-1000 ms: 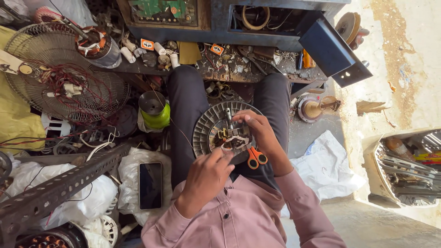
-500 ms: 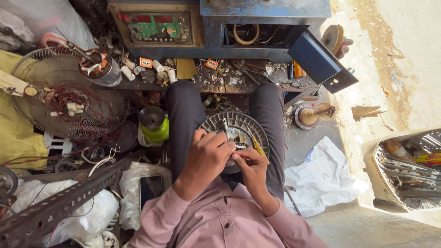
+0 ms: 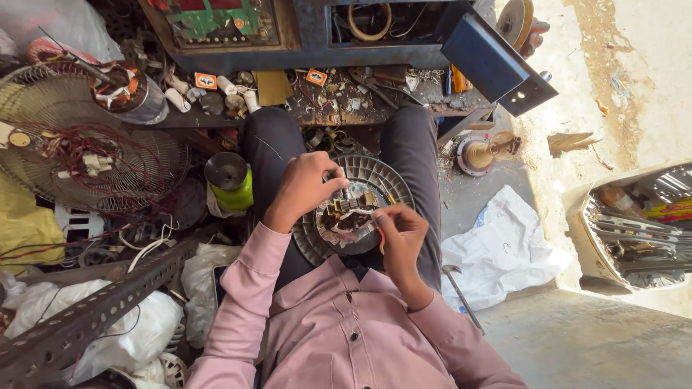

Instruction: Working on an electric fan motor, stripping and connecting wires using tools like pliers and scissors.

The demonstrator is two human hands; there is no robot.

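A round metal fan motor housing [image 3: 393, 179] with a wound stator core [image 3: 349, 216] rests on my lap between my dark-trousered knees. My left hand [image 3: 303, 189] grips the upper left edge of the core near its shaft. My right hand [image 3: 400, 234] is closed around orange-handled scissors [image 3: 381, 238] at the core's right side, fingers curled toward the windings. My pink shirt sleeves fill the lower middle of the head view.
A cluttered workbench [image 3: 346, 101] with small parts lies ahead. A wire fan guard [image 3: 79, 158] and a green-and-black can [image 3: 231, 180] sit at left, a perforated metal angle bar [image 3: 86, 317] at lower left, a white cloth [image 3: 504, 252] at right.
My left hand moved up from my lap onto the motor core. My right hand with the scissors dropped from the top of the housing to its lower right side.
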